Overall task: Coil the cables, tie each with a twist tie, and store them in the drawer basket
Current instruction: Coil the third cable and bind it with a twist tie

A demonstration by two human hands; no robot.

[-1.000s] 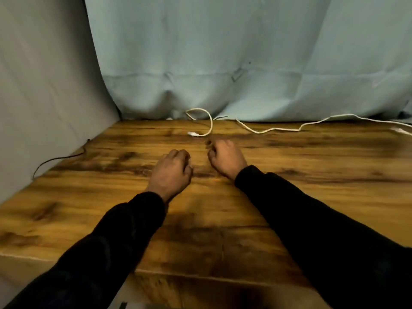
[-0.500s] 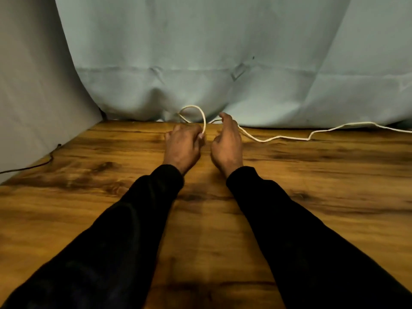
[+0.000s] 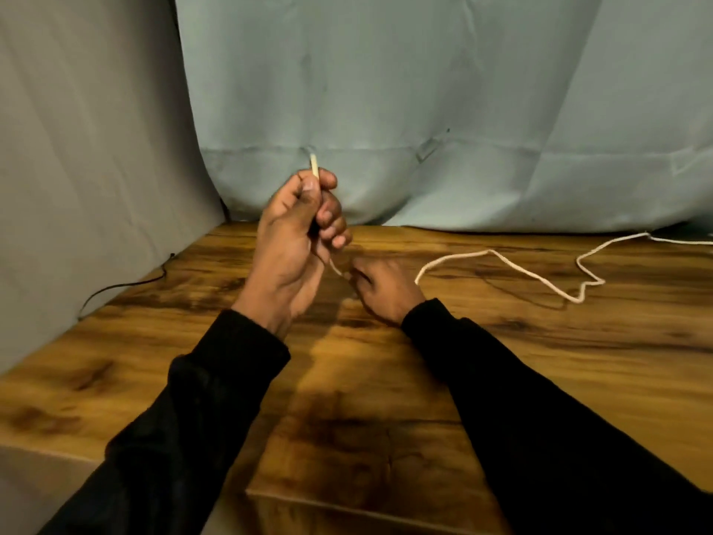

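A thin black wire trails along the far left edge of the wooden worktop, against the grey cloth. The left hand is raised above the worktop, fingers curled round the white cable, whose tip pokes up past the thumb. Below that fist a short length of cable runs down to the right hand, which sits low by the worktop and pinches it (both arms are in black sleeves). From there the cable loops in loose bends across the worktop toward the right edge, in front of the pale blue backdrop.
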